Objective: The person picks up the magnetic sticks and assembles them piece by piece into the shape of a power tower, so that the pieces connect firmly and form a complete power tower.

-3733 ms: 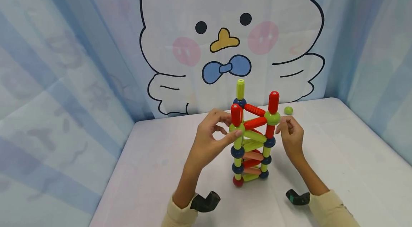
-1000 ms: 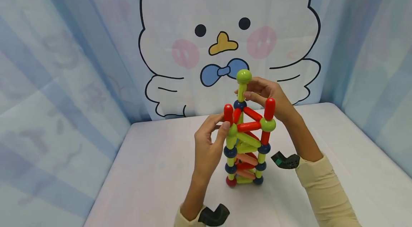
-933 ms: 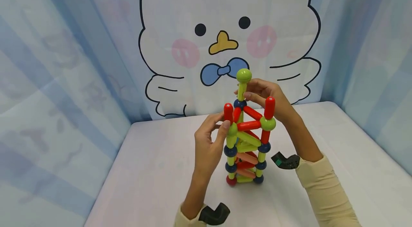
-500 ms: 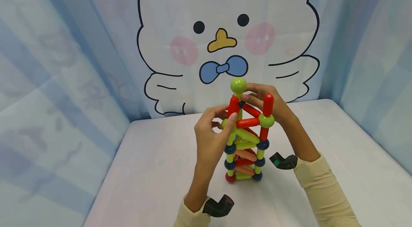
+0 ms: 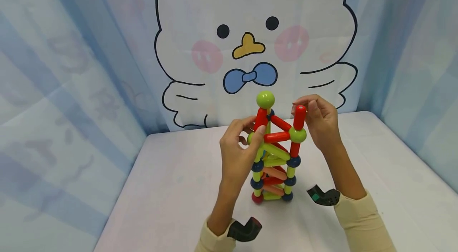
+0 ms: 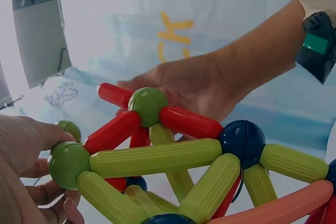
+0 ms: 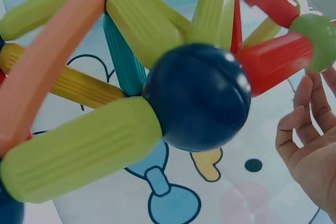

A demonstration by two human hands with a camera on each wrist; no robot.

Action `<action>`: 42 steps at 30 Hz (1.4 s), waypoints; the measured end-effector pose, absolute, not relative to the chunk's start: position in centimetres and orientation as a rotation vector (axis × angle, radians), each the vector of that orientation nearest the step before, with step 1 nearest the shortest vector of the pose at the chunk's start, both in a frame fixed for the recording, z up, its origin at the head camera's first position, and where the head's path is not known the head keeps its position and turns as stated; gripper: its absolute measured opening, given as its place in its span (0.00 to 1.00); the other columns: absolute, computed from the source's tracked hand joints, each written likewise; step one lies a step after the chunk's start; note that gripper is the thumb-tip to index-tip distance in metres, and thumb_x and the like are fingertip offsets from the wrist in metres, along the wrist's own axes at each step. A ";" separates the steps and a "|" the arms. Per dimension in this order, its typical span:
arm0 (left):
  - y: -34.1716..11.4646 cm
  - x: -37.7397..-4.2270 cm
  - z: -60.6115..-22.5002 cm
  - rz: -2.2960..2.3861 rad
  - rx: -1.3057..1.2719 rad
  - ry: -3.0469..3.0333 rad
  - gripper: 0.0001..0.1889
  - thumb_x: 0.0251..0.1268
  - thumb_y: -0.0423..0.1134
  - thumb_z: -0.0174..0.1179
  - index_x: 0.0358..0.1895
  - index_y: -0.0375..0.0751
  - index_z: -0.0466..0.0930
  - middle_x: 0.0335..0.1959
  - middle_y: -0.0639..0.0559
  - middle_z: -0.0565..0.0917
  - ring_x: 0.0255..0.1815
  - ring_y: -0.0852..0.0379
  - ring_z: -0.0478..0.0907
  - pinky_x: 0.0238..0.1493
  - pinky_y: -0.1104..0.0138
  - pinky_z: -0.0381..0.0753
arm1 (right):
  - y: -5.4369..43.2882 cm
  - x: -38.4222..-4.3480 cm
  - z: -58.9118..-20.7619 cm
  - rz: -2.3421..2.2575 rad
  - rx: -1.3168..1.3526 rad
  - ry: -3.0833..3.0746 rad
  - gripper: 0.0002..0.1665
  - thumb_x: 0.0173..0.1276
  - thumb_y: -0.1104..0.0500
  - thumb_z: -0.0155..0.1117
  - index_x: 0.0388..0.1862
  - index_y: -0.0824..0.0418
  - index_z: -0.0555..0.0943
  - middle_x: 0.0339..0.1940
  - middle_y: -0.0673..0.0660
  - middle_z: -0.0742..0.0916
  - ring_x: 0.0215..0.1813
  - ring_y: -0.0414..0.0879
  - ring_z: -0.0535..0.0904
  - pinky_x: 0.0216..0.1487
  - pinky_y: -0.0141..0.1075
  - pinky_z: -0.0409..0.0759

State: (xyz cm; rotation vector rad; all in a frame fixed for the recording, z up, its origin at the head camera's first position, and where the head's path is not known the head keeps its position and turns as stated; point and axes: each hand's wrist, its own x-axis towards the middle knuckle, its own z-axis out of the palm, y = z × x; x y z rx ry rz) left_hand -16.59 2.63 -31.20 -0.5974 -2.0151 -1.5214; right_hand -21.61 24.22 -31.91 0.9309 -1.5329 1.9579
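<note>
A tower of magnetic rods and balls point(image 5: 275, 160) stands upright on the table. My left hand point(image 5: 236, 148) pinches a red rod point(image 5: 261, 116) at the front left corner, thumb toward me and fingers behind. That rod leans inward and meets a green ball point(image 5: 265, 99) at the top. My right hand point(image 5: 323, 125) is beside the other upright red rod point(image 5: 299, 117), fingers loosely bent and partly hidden behind it. In the right wrist view, the fingers of my right hand point(image 7: 315, 150) are right at the corner green ball point(image 7: 317, 40).
White cloth covers the table point(image 5: 171, 188). A curtain with a printed chick point(image 5: 247, 5) hangs close behind the tower. Black wrist cameras point(image 5: 245, 229) sit at both sleeves.
The loose green ball left the table and now tops the tower. The left red rod has tilted inward to it. My right hand let go of the rear yellow-green rod and moved right.
</note>
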 end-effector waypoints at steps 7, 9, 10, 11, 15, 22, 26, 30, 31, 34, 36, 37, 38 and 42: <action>2.2 -17.1 -31.2 -1.507 -0.649 -1.993 0.16 0.68 0.44 0.61 0.54 0.41 0.82 0.40 0.49 0.82 0.40 0.59 0.77 0.35 0.69 0.77 | 24.1 -19.4 -32.2 1.799 0.859 -1.609 0.11 0.66 0.69 0.62 0.47 0.69 0.81 0.39 0.53 0.88 0.43 0.43 0.84 0.46 0.28 0.83; 2.0 -17.4 -31.2 -1.501 -0.677 -2.000 0.16 0.67 0.44 0.62 0.54 0.41 0.82 0.40 0.49 0.83 0.40 0.59 0.77 0.35 0.70 0.77 | 23.9 -19.0 -31.9 1.786 0.817 -1.653 0.12 0.64 0.72 0.63 0.47 0.70 0.81 0.39 0.53 0.88 0.43 0.43 0.85 0.45 0.29 0.84; 1.9 -17.5 -31.1 -1.494 -0.690 -2.006 0.16 0.67 0.44 0.62 0.54 0.41 0.82 0.40 0.50 0.83 0.41 0.59 0.77 0.35 0.70 0.77 | 23.8 -18.8 -31.8 1.773 0.803 -1.675 0.13 0.64 0.73 0.63 0.48 0.71 0.81 0.39 0.52 0.88 0.42 0.43 0.84 0.46 0.28 0.83; 1.8 -17.7 -31.1 -1.487 -0.700 -2.013 0.16 0.67 0.44 0.62 0.54 0.41 0.82 0.40 0.50 0.83 0.41 0.59 0.77 0.36 0.69 0.77 | 23.7 -18.6 -31.6 1.748 0.785 -1.706 0.13 0.64 0.73 0.63 0.48 0.71 0.80 0.39 0.52 0.88 0.42 0.42 0.84 0.47 0.28 0.83; 1.3 -18.0 -30.9 -1.466 -0.729 -2.037 0.16 0.68 0.44 0.62 0.54 0.41 0.82 0.39 0.49 0.82 0.41 0.59 0.77 0.37 0.66 0.79 | 23.0 -18.1 -31.0 1.528 0.731 -1.870 0.14 0.62 0.72 0.66 0.48 0.69 0.81 0.37 0.47 0.86 0.38 0.40 0.80 0.44 0.24 0.80; 0.9 -18.0 -30.8 -1.452 -0.772 -2.081 0.17 0.69 0.43 0.61 0.56 0.42 0.82 0.41 0.50 0.82 0.42 0.59 0.76 0.39 0.63 0.80 | 21.9 -17.8 -30.5 1.318 0.663 -2.002 0.14 0.59 0.72 0.69 0.45 0.63 0.83 0.32 0.43 0.82 0.35 0.39 0.74 0.36 0.28 0.73; 0.8 -17.7 -30.7 -1.434 -0.793 -2.105 0.16 0.68 0.42 0.61 0.56 0.42 0.82 0.42 0.50 0.81 0.42 0.59 0.76 0.39 0.69 0.79 | 21.6 -17.7 -30.6 1.314 0.633 -1.964 0.15 0.59 0.72 0.69 0.45 0.63 0.84 0.33 0.43 0.84 0.36 0.39 0.75 0.37 0.27 0.74; 0.7 -17.4 -30.5 -1.435 -0.794 -2.119 0.16 0.68 0.42 0.61 0.55 0.42 0.82 0.43 0.50 0.80 0.42 0.60 0.75 0.39 0.70 0.78 | 21.3 -17.7 -30.8 1.326 0.635 -1.920 0.16 0.58 0.72 0.69 0.46 0.64 0.84 0.34 0.43 0.85 0.35 0.39 0.76 0.38 0.25 0.76; 0.6 -17.3 -30.5 -1.433 -0.789 -2.120 0.16 0.68 0.42 0.61 0.55 0.42 0.82 0.43 0.50 0.80 0.42 0.60 0.75 0.39 0.70 0.78 | 21.3 -17.7 -30.8 1.332 0.640 -1.912 0.16 0.58 0.72 0.69 0.46 0.65 0.83 0.34 0.43 0.85 0.35 0.39 0.76 0.38 0.25 0.76; 0.6 -17.2 -30.5 -1.431 -0.778 -2.116 0.15 0.68 0.41 0.61 0.55 0.41 0.82 0.42 0.50 0.80 0.42 0.60 0.75 0.39 0.70 0.79 | 21.3 -17.9 -30.8 1.337 0.657 -1.903 0.16 0.58 0.73 0.69 0.47 0.66 0.83 0.34 0.42 0.85 0.35 0.39 0.76 0.38 0.25 0.76; 0.6 -17.2 -30.4 -1.426 -0.780 -2.110 0.15 0.68 0.41 0.61 0.55 0.41 0.82 0.42 0.50 0.80 0.43 0.60 0.76 0.39 0.69 0.79 | 21.3 -18.1 -30.9 1.340 0.663 -1.903 0.16 0.58 0.73 0.69 0.47 0.66 0.83 0.35 0.42 0.85 0.35 0.39 0.77 0.39 0.24 0.77; 0.6 -17.2 -30.4 -1.421 -0.783 -2.106 0.15 0.68 0.41 0.62 0.55 0.41 0.82 0.42 0.49 0.80 0.42 0.59 0.76 0.39 0.69 0.79 | 21.3 -18.1 -30.9 1.342 0.664 -1.904 0.16 0.59 0.73 0.69 0.47 0.66 0.83 0.36 0.41 0.85 0.35 0.39 0.77 0.39 0.24 0.77; 0.6 -17.1 -30.4 -1.416 -0.789 -2.104 0.15 0.68 0.41 0.62 0.54 0.40 0.82 0.42 0.49 0.80 0.42 0.59 0.76 0.39 0.69 0.79 | 21.4 -18.2 -30.9 1.344 0.665 -1.904 0.16 0.59 0.73 0.69 0.47 0.67 0.83 0.36 0.41 0.85 0.35 0.38 0.77 0.39 0.24 0.77; 0.8 -17.3 -30.5 -1.389 -0.824 -2.094 0.15 0.67 0.41 0.62 0.54 0.40 0.82 0.41 0.49 0.79 0.42 0.60 0.76 0.40 0.70 0.80 | 21.6 -18.1 -31.1 1.353 0.667 -1.894 0.16 0.59 0.73 0.68 0.47 0.67 0.83 0.36 0.42 0.85 0.34 0.38 0.78 0.39 0.23 0.78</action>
